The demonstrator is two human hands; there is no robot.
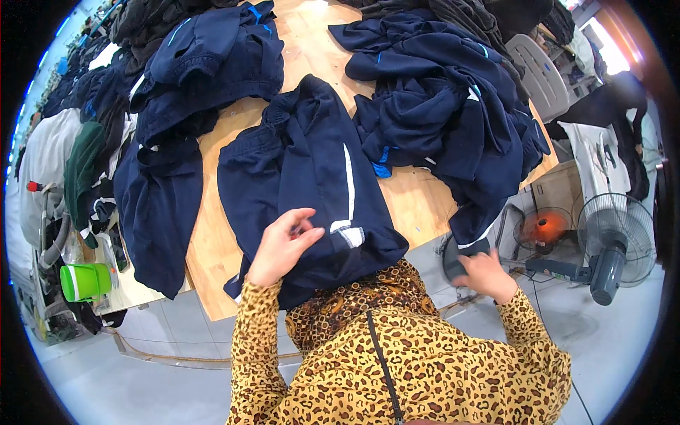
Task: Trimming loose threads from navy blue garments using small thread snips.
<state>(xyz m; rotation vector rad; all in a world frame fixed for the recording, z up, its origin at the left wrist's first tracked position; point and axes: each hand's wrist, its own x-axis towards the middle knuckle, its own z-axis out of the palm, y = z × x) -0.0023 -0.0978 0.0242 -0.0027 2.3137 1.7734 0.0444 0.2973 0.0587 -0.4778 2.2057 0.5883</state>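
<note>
A pair of navy trousers [297, 170] with a gathered waistband and a white side stripe lies in front of me, its near end hanging over the table edge against my lap. My left hand [280, 248] hovers over the left part of these trousers, fingers bent, thumb and forefinger apart, with nothing seen in it. A white patch [349, 236] shows on the cloth to its right. My right hand [489, 276] is off the table at the right, its fingers apart and slightly blurred. Just above it hangs the lower end of a navy garment [478, 205] from the right pile.
Navy garments are piled on the wooden table [407, 198] at the left [205, 71] and right. A grey standing fan [615, 244], an orange-centred fan [547, 228] and a grey plastic chair [538, 74] stand at right. A green bucket [85, 282] is at far left.
</note>
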